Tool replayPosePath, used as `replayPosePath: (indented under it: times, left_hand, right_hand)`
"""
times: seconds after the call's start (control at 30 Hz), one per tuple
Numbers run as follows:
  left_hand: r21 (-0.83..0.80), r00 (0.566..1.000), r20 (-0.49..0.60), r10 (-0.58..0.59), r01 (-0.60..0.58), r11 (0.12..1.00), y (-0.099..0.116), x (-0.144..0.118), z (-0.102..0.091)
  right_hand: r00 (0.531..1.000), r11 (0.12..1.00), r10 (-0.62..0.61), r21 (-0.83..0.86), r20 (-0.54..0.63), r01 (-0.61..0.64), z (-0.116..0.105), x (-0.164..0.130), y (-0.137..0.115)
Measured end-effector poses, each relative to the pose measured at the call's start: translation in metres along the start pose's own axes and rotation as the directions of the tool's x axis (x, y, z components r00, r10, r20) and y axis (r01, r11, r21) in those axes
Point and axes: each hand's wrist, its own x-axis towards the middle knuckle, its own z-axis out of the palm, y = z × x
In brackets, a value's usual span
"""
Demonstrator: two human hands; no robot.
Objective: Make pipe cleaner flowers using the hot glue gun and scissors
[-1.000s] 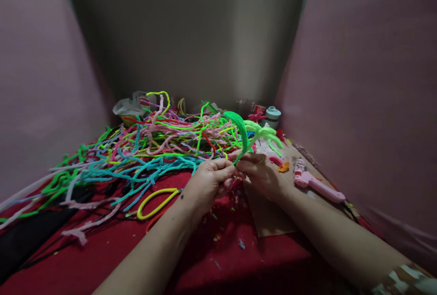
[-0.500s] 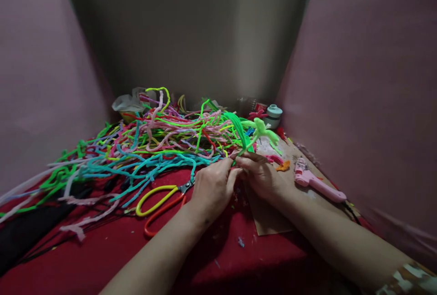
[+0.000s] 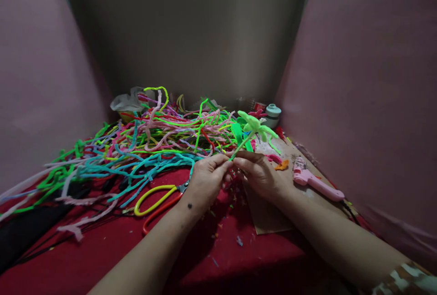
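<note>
Both hands pinch the green pipe-cleaner figure (image 3: 254, 126) by its stem, left hand (image 3: 205, 181) and right hand (image 3: 261, 174) closed, just right of the scissors (image 3: 157, 197). Light, bendy, easily crushed; the stem looks the safest hold.

Scissors (image 3: 157, 200), pink glue gun (image 3: 316, 180) — red cloth (image 3: 102, 249).

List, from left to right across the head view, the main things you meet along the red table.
Black cloth → pile of pipe cleaners → scissors → left hand → right hand → pink glue gun.
</note>
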Motion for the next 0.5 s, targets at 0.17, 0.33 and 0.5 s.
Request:
replayPosePath:
  times: [0.17, 0.33, 0.5]
  left_hand:
    - [-0.176, 0.988, 0.09, -0.124, 0.138, 0.975, 0.0059, -0.0019, -0.0015]
    - [-0.387, 0.936, 0.326, -0.135, 0.262, 0.884, -0.0012, -0.0011, -0.0045]
    - [-0.274, 0.944, 0.319, -0.088, 0.181, 0.945, -0.0004, 0.001, -0.003]
  right_hand:
    - [0.998, 0.989, 0.06, 0.138, 0.008, -0.061, -0.0002, 0.0015, -0.0008]
    - [0.995, 0.972, 0.079, 0.216, 0.059, -0.09, 0.0017, 0.0002, -0.0056]
    - [0.998, 0.954, 0.062, 0.296, -0.015, -0.054, 0.005, 0.0016, -0.0052]
